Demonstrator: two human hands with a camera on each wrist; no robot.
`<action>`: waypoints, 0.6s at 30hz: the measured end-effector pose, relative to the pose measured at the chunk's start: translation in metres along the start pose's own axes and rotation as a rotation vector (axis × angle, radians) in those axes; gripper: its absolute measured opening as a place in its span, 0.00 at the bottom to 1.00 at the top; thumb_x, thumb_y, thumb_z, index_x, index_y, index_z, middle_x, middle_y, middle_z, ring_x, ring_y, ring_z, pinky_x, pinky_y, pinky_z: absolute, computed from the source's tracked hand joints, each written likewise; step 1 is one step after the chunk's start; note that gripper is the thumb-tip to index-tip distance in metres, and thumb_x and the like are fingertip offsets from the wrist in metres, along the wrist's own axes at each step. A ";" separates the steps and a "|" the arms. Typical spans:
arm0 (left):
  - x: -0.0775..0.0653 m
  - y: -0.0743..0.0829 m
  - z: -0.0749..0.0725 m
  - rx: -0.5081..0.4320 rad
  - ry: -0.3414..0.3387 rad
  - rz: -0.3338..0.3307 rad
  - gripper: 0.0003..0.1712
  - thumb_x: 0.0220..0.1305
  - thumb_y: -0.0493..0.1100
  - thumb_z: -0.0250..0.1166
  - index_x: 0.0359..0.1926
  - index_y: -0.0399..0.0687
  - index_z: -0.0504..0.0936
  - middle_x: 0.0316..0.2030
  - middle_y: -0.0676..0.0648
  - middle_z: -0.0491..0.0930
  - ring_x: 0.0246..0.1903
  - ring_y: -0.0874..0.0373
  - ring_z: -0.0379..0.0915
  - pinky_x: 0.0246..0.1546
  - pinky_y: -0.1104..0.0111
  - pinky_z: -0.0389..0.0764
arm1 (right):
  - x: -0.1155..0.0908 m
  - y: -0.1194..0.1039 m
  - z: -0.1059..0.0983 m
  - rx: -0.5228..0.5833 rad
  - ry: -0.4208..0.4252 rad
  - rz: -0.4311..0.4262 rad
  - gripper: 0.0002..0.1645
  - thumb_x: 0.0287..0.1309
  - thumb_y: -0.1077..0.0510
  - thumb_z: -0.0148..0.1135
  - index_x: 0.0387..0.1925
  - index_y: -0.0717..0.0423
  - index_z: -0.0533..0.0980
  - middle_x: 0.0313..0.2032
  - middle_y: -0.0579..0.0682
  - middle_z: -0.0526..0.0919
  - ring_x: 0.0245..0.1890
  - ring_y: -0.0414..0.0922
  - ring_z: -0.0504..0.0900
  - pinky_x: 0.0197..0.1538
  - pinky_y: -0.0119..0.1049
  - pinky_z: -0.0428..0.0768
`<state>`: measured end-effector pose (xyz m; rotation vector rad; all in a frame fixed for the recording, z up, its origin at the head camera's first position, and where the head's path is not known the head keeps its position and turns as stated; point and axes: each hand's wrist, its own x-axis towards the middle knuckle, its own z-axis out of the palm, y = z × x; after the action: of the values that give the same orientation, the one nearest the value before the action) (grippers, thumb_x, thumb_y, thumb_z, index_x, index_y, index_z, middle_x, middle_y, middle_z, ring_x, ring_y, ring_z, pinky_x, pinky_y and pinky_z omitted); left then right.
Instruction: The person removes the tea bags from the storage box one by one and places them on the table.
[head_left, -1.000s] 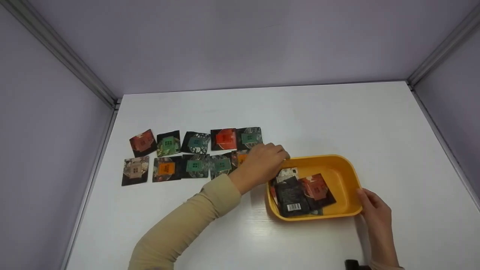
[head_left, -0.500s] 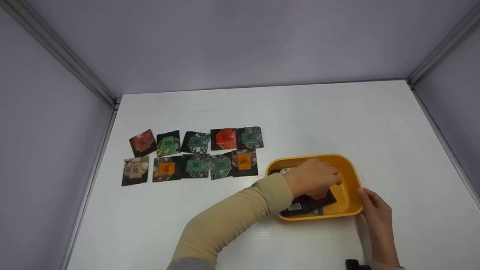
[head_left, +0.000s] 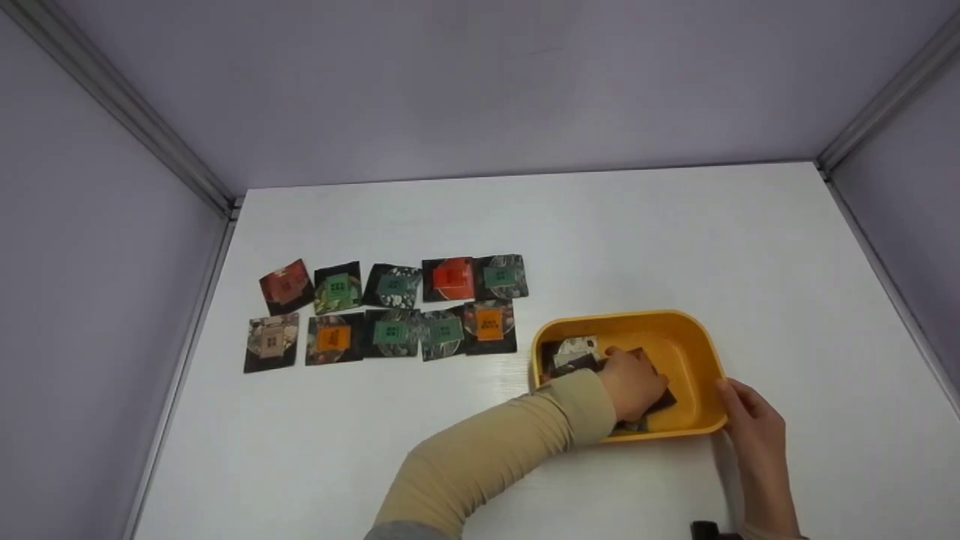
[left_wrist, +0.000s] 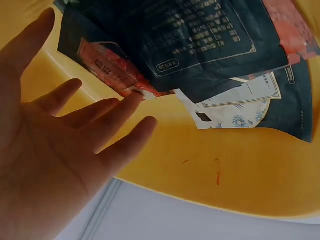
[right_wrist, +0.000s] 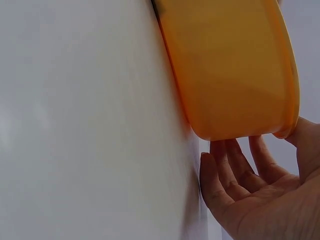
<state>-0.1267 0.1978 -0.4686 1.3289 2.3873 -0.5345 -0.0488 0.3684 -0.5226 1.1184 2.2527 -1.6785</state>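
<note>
A yellow plastic basin (head_left: 686, 352) stands on the white table, with several flat square sachets at its left end. My left hand (head_left: 634, 382) reaches down into it over the sachets. In the left wrist view its fingers are spread, with a fingertip (left_wrist: 135, 97) at the edge of a red-and-black sachet (left_wrist: 105, 70); whether they touch I cannot tell. A dark sachet with printed text (left_wrist: 200, 40) overlaps that one, above a white flowered sachet (left_wrist: 245, 105). My right hand (head_left: 756, 416) grips the basin's right end, thumb at the rim and fingers against the outer wall.
Left of the basin, sachets lie face up in two rows, among them a red one (head_left: 450, 279), a green one (head_left: 337, 287) and an orange one (head_left: 490, 326). Pale walls with a metal corner post (head_left: 172, 150) enclose the table (head_left: 337, 450).
My left hand has moved from the basin's left rim into it, then lower over the sachets, uncovering the orange sachet in the row. The right hand has stayed at the rim.
</note>
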 end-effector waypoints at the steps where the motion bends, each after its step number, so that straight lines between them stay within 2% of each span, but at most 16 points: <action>1: 0.001 0.001 0.000 -0.001 -0.017 -0.010 0.25 0.73 0.51 0.56 0.69 0.63 0.70 0.61 0.52 0.75 0.60 0.56 0.68 0.56 0.55 0.74 | 0.000 0.000 0.000 0.004 -0.001 -0.010 0.51 0.61 0.28 0.53 0.72 0.59 0.63 0.69 0.56 0.65 0.58 0.47 0.69 0.45 0.18 0.75; 5: 0.005 0.007 0.000 0.038 -0.048 -0.042 0.23 0.76 0.49 0.53 0.68 0.67 0.70 0.61 0.54 0.75 0.61 0.55 0.67 0.58 0.55 0.72 | -0.001 0.001 -0.001 0.015 -0.011 -0.035 0.50 0.61 0.29 0.54 0.72 0.59 0.63 0.69 0.56 0.65 0.58 0.46 0.69 0.42 0.16 0.74; 9: 0.004 0.009 -0.001 0.103 -0.048 -0.028 0.23 0.79 0.49 0.48 0.70 0.68 0.67 0.64 0.55 0.72 0.63 0.56 0.66 0.60 0.57 0.71 | 0.000 0.001 -0.002 0.007 -0.017 -0.031 0.51 0.60 0.28 0.54 0.73 0.58 0.62 0.70 0.57 0.64 0.59 0.46 0.69 0.45 0.18 0.75; 14: -0.004 0.009 -0.006 0.072 -0.024 0.002 0.21 0.77 0.51 0.52 0.67 0.68 0.71 0.62 0.56 0.75 0.59 0.59 0.70 0.59 0.56 0.71 | 0.000 0.001 -0.001 0.002 -0.012 -0.029 0.50 0.61 0.28 0.53 0.72 0.58 0.62 0.70 0.56 0.64 0.60 0.46 0.69 0.44 0.17 0.75; 18: -0.010 0.008 -0.012 0.047 0.021 0.015 0.17 0.76 0.51 0.51 0.62 0.66 0.76 0.55 0.58 0.79 0.52 0.60 0.75 0.56 0.56 0.73 | 0.001 0.001 -0.002 0.003 -0.016 -0.024 0.51 0.61 0.28 0.53 0.72 0.58 0.62 0.70 0.57 0.64 0.59 0.46 0.69 0.43 0.17 0.75</action>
<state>-0.1164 0.2005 -0.4550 1.3780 2.3937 -0.5777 -0.0486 0.3707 -0.5229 1.0788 2.2629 -1.6944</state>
